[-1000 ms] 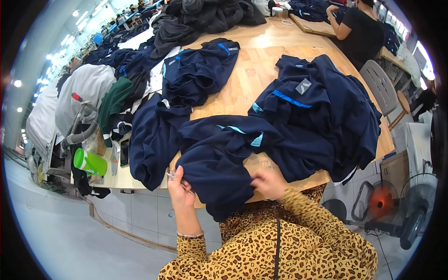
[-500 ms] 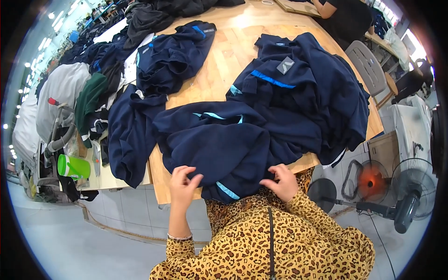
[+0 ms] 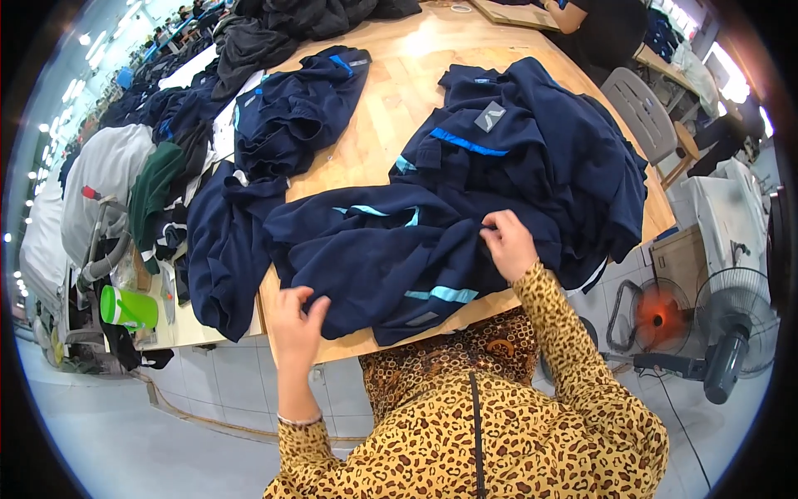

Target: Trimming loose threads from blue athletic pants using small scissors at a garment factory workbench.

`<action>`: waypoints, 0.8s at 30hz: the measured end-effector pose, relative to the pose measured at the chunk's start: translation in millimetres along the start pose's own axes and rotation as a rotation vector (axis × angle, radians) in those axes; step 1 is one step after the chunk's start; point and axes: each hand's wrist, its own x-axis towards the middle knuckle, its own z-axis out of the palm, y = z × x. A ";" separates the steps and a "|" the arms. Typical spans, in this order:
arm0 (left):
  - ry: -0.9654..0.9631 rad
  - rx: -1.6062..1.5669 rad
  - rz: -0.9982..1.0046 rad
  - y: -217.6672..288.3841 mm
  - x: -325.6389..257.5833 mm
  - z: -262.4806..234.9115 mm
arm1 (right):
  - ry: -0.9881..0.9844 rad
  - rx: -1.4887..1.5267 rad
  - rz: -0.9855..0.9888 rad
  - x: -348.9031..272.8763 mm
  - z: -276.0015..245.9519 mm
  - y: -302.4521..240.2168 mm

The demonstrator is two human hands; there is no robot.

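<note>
A navy garment [image 3: 349, 249] with light-blue strips lies rumpled along the near edge of the wooden table. At its near left corner is my left hand [image 3: 297, 326], thumb and fingers apart, nothing visibly held between them. Further up, on the right side of the same cloth, my right hand [image 3: 509, 245] has its fingers curled together in a pinch on the fabric; the fingertips partly hide what they grip. Beyond it lies a larger navy garment heap [image 3: 549, 158] with a bright blue strip and a grey patch.
More navy clothing [image 3: 291, 116] lies at the far left of the table [image 3: 391, 91], and another piece [image 3: 220, 258] hangs over its left edge. A green bucket [image 3: 129, 308] stands left. On the right are a fan [image 3: 731, 349] and a grey chair [image 3: 638, 112]. Another person [image 3: 607, 29] is at the far right.
My right hand has moved up and away from the near edge. The garment's lower part now lies flatter on the table, its light-blue strip further right. My left hand has shifted slightly left.
</note>
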 end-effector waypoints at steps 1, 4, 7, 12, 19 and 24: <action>0.000 -0.003 0.006 -10.3 -9.7 8.2 | 0.039 0.167 0.031 -10.9 5.4 0.9; 0.374 -0.050 -0.342 -15.5 -45.0 21.9 | 0.226 0.088 -0.010 -54.6 3.1 -6.1; 0.398 -0.595 -0.588 -51.2 -67.0 32.2 | 0.155 0.735 0.733 -113.7 0.8 6.5; 0.226 -0.841 -0.875 -44.7 -45.2 28.3 | -0.260 1.223 1.186 -117.1 11.2 -6.3; 0.272 -1.023 -0.661 -29.9 -22.2 20.0 | -0.027 1.200 0.832 -83.7 22.2 -7.9; 0.211 -1.236 -0.745 -5.1 -5.8 14.2 | 0.275 1.221 0.641 -32.7 -44.1 -1.2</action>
